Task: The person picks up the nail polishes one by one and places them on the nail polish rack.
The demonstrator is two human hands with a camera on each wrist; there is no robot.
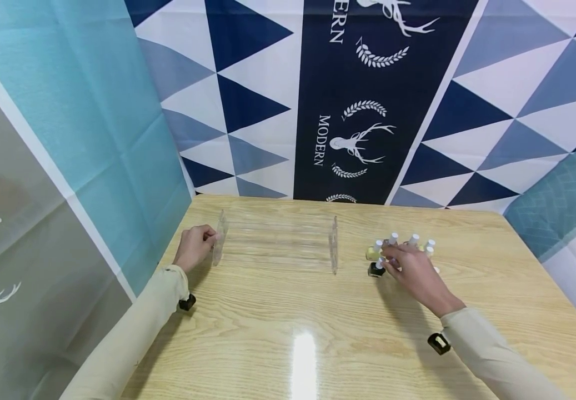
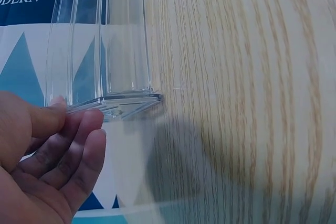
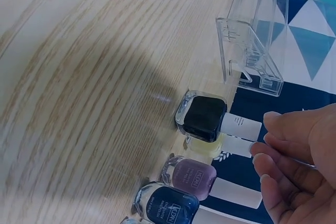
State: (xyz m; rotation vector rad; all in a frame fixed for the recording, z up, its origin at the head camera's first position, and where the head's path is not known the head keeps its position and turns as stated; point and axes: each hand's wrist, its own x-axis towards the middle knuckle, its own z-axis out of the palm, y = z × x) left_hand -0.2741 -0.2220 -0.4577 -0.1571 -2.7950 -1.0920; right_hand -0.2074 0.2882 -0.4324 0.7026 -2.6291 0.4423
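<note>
A clear acrylic display rack with stepped shelves stands on the wooden table. My left hand is at its left end, and in the left wrist view the thumb and fingers pinch the edge of the rack's clear side panel. To the right, my right hand is over a cluster of nail polish bottles with white caps. Its thumb and index fingertips are apart, right at the cap end of a black nail polish bottle, which stands upright. Yellow, purple and dark blue nail polish bottles stand close by.
More white caps show behind the right hand, which partly hides those bottles. The wooden table meets patterned cloth at its back edge and a cloth hanging on the left. Each wrist wears a small black device.
</note>
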